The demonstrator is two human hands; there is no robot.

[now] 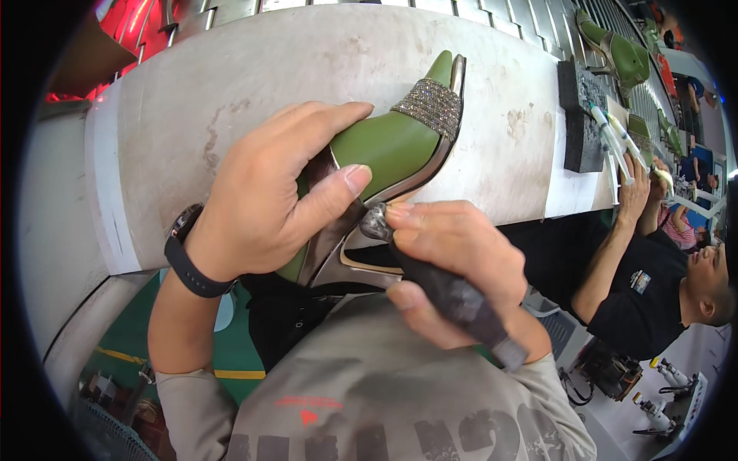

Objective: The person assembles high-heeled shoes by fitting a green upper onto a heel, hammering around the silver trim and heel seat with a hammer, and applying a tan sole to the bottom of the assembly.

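A green high-heeled shoe lies on its side on the bench, its pointed toe facing away from me. A glittery band crosses its front, and a bronze metallic edge runs along the sole to the heel. My left hand is closed round the back part of the shoe, thumb and fingers on the green upper. In my right hand is a dark, thick-handled hand tool with a rounded grey head. That head is at the sole edge near the arch, just beside my left thumb; whether it touches cannot be made out.
The pale, stained bench borders a metal slat conveyor at the far side. To the right are a black block, white brush-like tools and another green shoe. A co-worker in black works there. Red light glows at the far left.
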